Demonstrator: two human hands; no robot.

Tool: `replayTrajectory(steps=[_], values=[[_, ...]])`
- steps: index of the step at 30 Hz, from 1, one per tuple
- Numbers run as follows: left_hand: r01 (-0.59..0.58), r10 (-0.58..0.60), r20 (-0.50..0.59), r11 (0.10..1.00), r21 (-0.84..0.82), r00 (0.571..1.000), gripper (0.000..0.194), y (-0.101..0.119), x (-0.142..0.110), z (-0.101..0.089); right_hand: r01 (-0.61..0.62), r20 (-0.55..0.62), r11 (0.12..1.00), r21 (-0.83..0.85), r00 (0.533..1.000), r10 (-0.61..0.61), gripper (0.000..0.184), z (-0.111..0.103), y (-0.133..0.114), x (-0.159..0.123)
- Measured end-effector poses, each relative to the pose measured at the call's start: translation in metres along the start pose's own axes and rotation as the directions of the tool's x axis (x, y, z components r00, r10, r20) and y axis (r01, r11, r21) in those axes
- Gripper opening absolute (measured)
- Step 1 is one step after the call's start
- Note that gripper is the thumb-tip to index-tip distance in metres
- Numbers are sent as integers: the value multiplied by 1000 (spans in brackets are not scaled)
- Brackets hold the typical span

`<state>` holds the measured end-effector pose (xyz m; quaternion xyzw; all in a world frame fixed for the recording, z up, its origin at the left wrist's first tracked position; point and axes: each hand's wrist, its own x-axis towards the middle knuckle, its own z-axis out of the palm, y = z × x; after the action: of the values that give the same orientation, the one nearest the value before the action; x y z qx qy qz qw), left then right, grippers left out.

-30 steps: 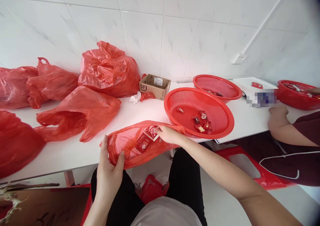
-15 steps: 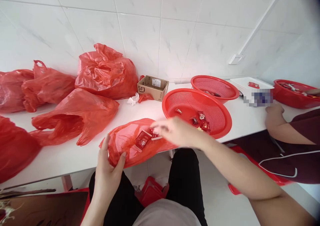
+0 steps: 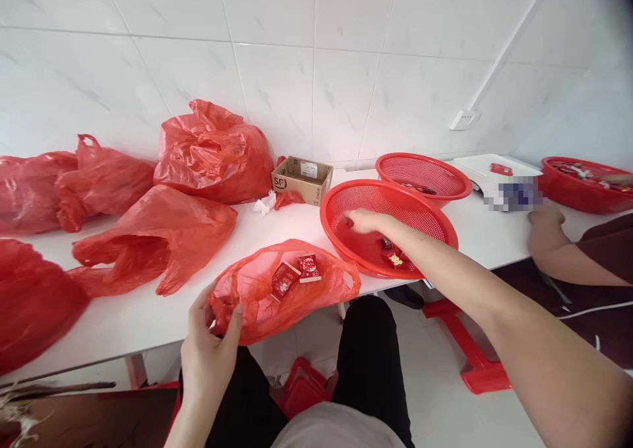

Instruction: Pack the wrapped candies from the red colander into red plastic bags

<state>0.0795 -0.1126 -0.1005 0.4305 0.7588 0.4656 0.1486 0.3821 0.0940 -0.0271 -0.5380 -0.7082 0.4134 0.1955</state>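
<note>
My left hand [image 3: 215, 329] is closed round the gathered left end of a red plastic bag [image 3: 257, 322], which lies flat along the table's front edge. Two small red snack packets [image 3: 285, 281] with white edges rest on top of the bag. Inside the front red perforated basket [image 3: 435, 227], my right hand [image 3: 368, 222] pinches a small red packet at its left side; the fingers mostly cover it. Several more red packets [image 3: 388, 243] and a pale yellow piece [image 3: 396, 260] lie in the basket, partly behind my forearm.
Filled red bags [image 3: 212, 151] crowd the table's left and back. A small cardboard box [image 3: 302, 181] and crumpled white tissue [image 3: 265, 202] stand near the wall. Behind is a second red basket [image 3: 425, 174]. At right are a white scale-like device [image 3: 497, 164] and another person's arm [image 3: 558, 247].
My right hand has moved from above the packets on the bag into the front basket, closing on a packet there. Two packets now show fully on the bag. My left hand still holds it.
</note>
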Motion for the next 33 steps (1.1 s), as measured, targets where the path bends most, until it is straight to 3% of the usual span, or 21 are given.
replayTrajectory(steps=[1, 4, 6, 9, 10, 12, 14, 16, 18, 20, 22, 24, 25, 29, 33], values=[[21, -21, 0, 997, -80, 1000, 73, -2, 2, 1, 6, 38, 999, 38, 999, -7, 5, -3, -5, 8], [76, -61, 54, 941, -329, 997, 86, -10, 9, 4, 96, 137, 957, 272, 981, -137, 21, -9, -22, 19], [90, -62, 81, 909, -407, 995, 85, -13, 13, 6, 133, 247, 890, 436, 933, -261, 25, -2, -33, 9], [113, -71, 107, 875, -470, 992, 80, -10, 15, 10, 136, 438, 890, 435, 832, -341, 26, 27, -46, -15], [134, -80, 127, 853, -505, 989, 77, -7, 15, 12, 156, 464, 911, 382, 820, -335, 27, 39, -49, -22], [177, -93, 172, 796, -578, 981, 72, 0, 15, 14, 240, 400, 940, 244, 858, -323, 33, 60, -55, -29], [197, -97, 192, 758, -622, 977, 69, 6, 15, 15, 317, 248, 938, 138, 906, -342, 37, 66, -58, -27], [198, -103, 183, 745, -637, 978, 68, 10, 15, 15, 364, 118, 928, 78, 921, -372, 33, 54, -56, -21], [212, -120, 183, 728, -652, 976, 69, 14, 15, 13, 368, 25, 928, -51, 930, -367, 28, 25, -45, -14], [243, -145, 199, 695, -677, 969, 70, 16, 14, 11, 249, -39, 917, -313, 961, -274, 28, -10, -24, -9], [277, -170, 219, 646, -712, 961, 72, 19, 12, 9, -20, -2, 844, -537, 1000, 22, 39, -38, 3, -9], [295, -185, 230, 595, -747, 955, 72, 22, 11, 9, -174, 74, 750, -639, 955, 286, 48, -51, 31, -14], [301, -187, 235, 576, -760, 954, 71, 24, 11, 9, -199, 116, 731, -652, 927, 356, 49, -52, 44, -17], [304, -150, 266, 557, -773, 952, 66, 32, 10, 13, -168, 183, 774, -611, 921, 344, 31, -31, 76, -27], [304, -126, 286, 585, -752, 950, 65, 39, 8, 16, -156, 193, 829, -536, 934, 300, 22, -26, 81, -24]])
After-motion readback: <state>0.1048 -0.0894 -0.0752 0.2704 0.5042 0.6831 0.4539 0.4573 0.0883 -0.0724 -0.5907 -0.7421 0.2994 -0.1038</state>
